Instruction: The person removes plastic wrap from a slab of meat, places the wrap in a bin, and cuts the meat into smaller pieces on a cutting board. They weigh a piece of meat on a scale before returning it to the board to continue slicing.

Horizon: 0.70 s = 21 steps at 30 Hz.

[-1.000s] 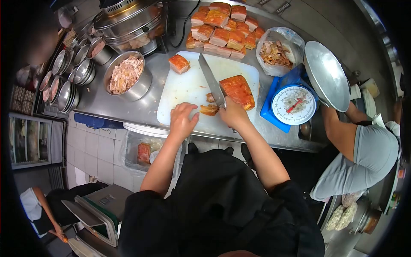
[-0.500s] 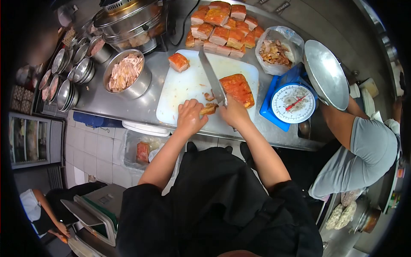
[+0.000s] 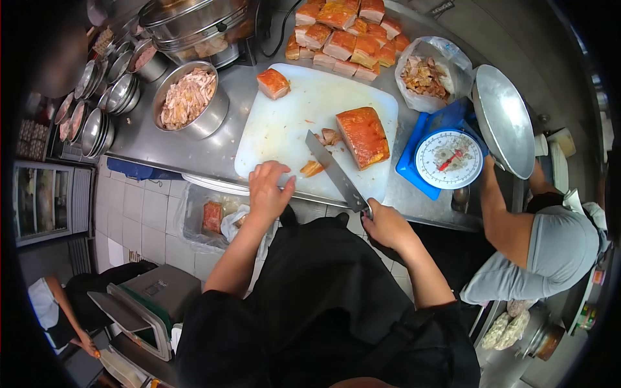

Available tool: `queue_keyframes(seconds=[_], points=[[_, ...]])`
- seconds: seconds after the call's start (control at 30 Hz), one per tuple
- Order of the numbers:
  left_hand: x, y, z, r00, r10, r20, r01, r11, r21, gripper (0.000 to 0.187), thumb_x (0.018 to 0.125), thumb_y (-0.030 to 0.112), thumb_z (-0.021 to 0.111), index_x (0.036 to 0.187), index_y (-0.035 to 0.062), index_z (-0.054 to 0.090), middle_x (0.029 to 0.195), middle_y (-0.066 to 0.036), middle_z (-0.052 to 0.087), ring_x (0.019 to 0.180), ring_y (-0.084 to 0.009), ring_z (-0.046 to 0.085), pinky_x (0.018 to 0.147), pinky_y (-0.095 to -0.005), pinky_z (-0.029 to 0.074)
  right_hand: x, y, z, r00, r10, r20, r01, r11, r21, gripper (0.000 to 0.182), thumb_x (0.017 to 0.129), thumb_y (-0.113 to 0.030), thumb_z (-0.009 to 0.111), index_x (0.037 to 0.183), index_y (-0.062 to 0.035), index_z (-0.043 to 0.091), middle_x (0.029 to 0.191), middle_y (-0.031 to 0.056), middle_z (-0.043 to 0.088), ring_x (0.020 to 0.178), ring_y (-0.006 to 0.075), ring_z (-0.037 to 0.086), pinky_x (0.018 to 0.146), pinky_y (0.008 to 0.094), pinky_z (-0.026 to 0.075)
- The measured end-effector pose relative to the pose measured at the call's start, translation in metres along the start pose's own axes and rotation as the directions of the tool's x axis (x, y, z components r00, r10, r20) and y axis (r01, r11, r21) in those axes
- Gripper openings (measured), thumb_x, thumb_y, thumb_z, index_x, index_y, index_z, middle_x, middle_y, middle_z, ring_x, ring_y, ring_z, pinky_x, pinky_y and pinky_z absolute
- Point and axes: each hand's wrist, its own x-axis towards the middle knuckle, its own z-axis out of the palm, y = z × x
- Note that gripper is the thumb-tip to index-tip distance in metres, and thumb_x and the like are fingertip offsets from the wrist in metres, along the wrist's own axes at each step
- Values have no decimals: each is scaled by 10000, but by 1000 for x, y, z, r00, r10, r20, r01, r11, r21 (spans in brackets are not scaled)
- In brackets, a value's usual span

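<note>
The right hand (image 3: 386, 224) grips the knife (image 3: 336, 172); a leftward slip could nick the left hand (image 3: 266, 196), fingers spread, empty.

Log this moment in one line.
right hand: grips knife | left hand: open, at cutting board edge | roast meat block: on board, untouched by hands

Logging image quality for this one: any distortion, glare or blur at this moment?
Head view: strong wide-angle curving, with dark, rounded corners; head view: bright glare on the metal pan; head view: a blurred patch at upper left, while the knife and cutting board look fairly clear.
</note>
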Motion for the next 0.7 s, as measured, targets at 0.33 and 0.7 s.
queue_keyframes(seconds=[0.33, 0.7], points=[[71, 31, 93, 955, 280, 97, -288, 953, 88, 644, 842, 321, 796, 1365, 27, 562, 1437, -227, 529, 1401, -372, 454, 1211, -483, 278, -27, -6, -26, 950, 246, -193, -133, 877, 462, 278, 948, -242, 661, 1083, -19, 563, 703, 246, 645, 655, 421, 659, 637, 455, 500], [78, -14, 74, 950, 258, 178, -258, 966, -24, 153, 831, 80, 711, 984, 65, 717, 1252, -161, 632, 1201, -347, 574, 998, -416, 498, -23, -3, -8, 966, 77, -247, -39, 987, 154, 315, 968, -264, 628, 1144, -18, 542, 813, 290, 691, 814, 486, 683, 748, 555, 524]])
